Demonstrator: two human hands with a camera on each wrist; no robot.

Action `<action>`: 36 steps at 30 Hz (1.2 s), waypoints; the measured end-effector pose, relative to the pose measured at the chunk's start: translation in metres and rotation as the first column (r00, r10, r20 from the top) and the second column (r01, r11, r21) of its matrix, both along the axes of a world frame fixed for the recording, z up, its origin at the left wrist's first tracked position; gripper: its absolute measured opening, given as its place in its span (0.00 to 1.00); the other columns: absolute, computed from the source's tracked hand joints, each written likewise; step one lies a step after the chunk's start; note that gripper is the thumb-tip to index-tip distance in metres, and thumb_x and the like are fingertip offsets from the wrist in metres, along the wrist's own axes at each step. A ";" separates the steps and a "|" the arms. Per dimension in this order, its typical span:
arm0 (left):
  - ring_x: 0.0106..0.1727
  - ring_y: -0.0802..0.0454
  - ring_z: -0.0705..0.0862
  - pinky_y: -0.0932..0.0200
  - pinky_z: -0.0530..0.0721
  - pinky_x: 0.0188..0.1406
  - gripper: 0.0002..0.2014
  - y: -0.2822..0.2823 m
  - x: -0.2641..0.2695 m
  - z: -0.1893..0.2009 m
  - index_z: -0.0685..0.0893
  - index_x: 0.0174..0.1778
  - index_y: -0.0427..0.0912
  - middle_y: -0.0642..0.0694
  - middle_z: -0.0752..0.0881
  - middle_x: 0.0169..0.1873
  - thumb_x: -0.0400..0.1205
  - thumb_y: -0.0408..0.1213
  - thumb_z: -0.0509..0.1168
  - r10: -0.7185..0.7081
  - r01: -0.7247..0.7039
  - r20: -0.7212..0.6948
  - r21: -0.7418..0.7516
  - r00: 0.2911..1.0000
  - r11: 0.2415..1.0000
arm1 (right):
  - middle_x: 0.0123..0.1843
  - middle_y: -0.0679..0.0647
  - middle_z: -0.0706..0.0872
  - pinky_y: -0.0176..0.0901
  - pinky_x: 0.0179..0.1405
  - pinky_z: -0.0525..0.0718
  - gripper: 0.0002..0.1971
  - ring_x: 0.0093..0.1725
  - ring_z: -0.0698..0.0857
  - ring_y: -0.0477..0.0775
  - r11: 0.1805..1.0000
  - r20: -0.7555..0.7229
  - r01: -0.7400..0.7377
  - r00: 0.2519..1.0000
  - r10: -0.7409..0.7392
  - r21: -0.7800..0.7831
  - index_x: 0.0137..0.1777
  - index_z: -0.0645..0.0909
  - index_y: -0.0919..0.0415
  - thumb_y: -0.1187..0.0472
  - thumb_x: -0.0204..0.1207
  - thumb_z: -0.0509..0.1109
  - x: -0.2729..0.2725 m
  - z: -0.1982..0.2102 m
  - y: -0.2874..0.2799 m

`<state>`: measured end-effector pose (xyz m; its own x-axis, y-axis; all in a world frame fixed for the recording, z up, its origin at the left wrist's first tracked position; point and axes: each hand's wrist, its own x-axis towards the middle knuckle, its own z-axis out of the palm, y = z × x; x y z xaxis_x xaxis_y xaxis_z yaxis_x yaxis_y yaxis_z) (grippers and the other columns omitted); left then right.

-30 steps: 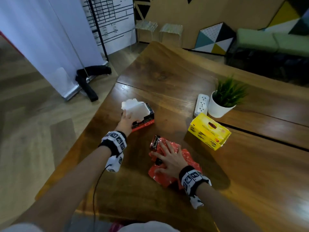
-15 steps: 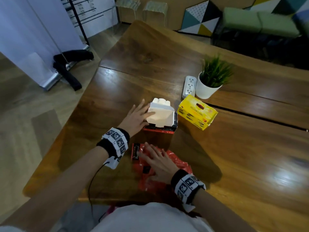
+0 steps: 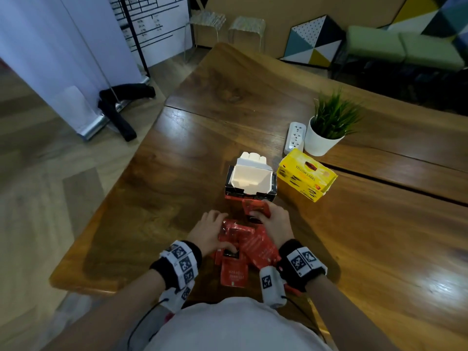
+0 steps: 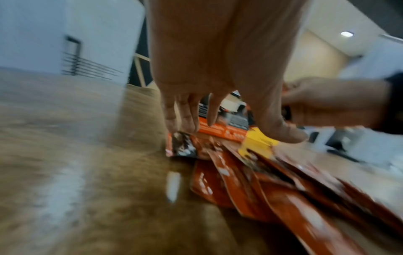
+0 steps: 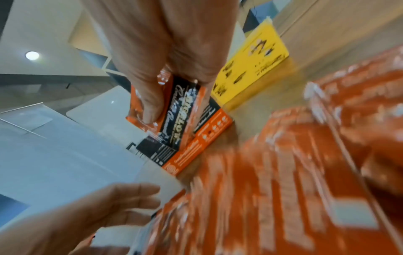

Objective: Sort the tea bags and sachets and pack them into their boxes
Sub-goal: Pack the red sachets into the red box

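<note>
Head view: both hands on the red sachets [image 3: 249, 245], piled on the table [image 3: 354, 236] at the near edge, right in front of the person. Left hand [image 3: 209, 233] lies over the pile's left side, fingers relaxed and spread, tips touching the sachets, gripping nothing. Left wrist view agrees: fingertips [image 4: 185, 120] rest on the sachets' [image 4: 250, 181] far end, thumb stuck out, though the picture is blurred. Right hand [image 3: 274, 221] pinches one sachet [image 3: 255, 207], lifted off the pile, just in front of the red box [image 3: 249, 183]. Right wrist view: thumb and fingers clamp that sachet [image 5: 174, 107], black label panel facing the camera, close against the red box [image 5: 196, 148]. Red box stands open, white flaps up, inside looks white; contents not readable. Yellow box [image 3: 306, 177] just right of it, near but whether touching unclear, lid closed. Behind the yellow box: white power strip [image 3: 295, 136] and potted plant [image 3: 326, 130], side by side.
</note>
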<state>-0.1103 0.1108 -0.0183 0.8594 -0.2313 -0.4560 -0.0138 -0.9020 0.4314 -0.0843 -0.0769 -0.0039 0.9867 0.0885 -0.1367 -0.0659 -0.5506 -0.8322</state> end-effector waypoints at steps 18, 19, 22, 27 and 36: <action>0.56 0.51 0.80 0.59 0.78 0.53 0.30 0.002 0.018 0.002 0.70 0.65 0.46 0.48 0.80 0.57 0.70 0.36 0.76 0.365 -0.425 -0.228 -0.343 0.903 0.838 | 0.56 0.56 0.80 0.44 0.57 0.71 0.14 0.58 0.75 0.55 0.845 -0.054 -0.330 0.939 0.340 -0.421 0.56 0.81 0.62 0.56 0.72 0.72 -0.027 -0.010 -0.029; 0.59 0.50 0.79 0.57 0.78 0.57 0.33 0.006 0.019 0.004 0.69 0.68 0.45 0.48 0.79 0.58 0.70 0.37 0.76 0.381 -0.462 -0.274 -0.362 0.883 0.809 | 0.53 0.55 0.82 0.44 0.55 0.74 0.12 0.54 0.78 0.54 0.902 -0.027 -0.274 0.959 0.282 -0.332 0.52 0.83 0.62 0.57 0.71 0.74 -0.025 -0.006 -0.033; 0.56 0.49 0.82 0.55 0.84 0.52 0.26 0.019 0.018 0.015 0.74 0.64 0.43 0.46 0.83 0.57 0.71 0.34 0.75 0.403 -0.564 -0.406 -0.449 0.820 0.693 | 0.46 0.52 0.86 0.33 0.46 0.80 0.07 0.46 0.83 0.50 0.982 0.077 -0.111 0.989 0.124 -0.150 0.45 0.85 0.60 0.61 0.68 0.77 -0.024 0.003 -0.048; 0.52 0.45 0.87 0.56 0.84 0.43 0.22 0.035 0.009 0.040 0.82 0.53 0.40 0.40 0.88 0.51 0.63 0.36 0.77 0.356 -0.711 -0.621 -0.544 0.698 0.446 | 0.52 0.50 0.88 0.36 0.51 0.86 0.10 0.47 0.87 0.46 0.998 0.151 0.015 0.988 -0.024 0.056 0.47 0.87 0.57 0.66 0.66 0.78 -0.027 0.018 -0.058; 0.48 0.42 0.87 0.56 0.90 0.36 0.43 0.037 0.000 0.060 0.81 0.57 0.34 0.33 0.87 0.53 0.46 0.43 0.87 0.142 -0.781 -0.768 -0.613 0.625 0.123 | 0.52 0.52 0.87 0.48 0.50 0.87 0.18 0.53 0.87 0.49 0.886 -0.043 0.025 0.999 -0.005 0.463 0.57 0.83 0.51 0.65 0.68 0.76 -0.038 0.051 -0.059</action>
